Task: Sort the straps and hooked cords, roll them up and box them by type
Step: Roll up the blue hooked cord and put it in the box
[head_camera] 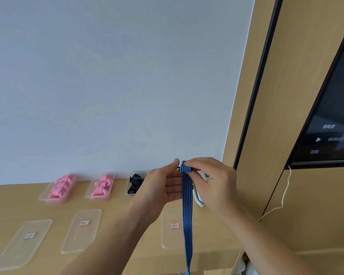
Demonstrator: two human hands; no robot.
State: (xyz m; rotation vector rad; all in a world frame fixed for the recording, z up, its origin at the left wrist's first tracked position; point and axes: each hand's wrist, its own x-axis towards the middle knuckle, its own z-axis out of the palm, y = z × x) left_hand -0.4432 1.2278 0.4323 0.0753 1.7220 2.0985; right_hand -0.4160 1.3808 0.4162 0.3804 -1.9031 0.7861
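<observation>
A blue striped elastic cord [187, 205] hangs straight down from my two raised hands and runs off the bottom edge. My right hand [214, 183] pinches its folded top end between thumb and fingers. My left hand [161, 185] holds the same end from the left, thumb up against it, fingers behind the band. A small dark hook shows between the thumbs. Two clear boxes [58, 188] [100, 187] at the back of the table hold rolled pink straps. A third box [134, 183] holds black items.
Three clear lids with red-edged labels [22, 243] [81, 231] [171, 229] lie flat on the wooden table. A white object [199, 197] sits partly hidden behind my right hand. A wood panel with a dark screen [334, 120] and a white cable stands at the right.
</observation>
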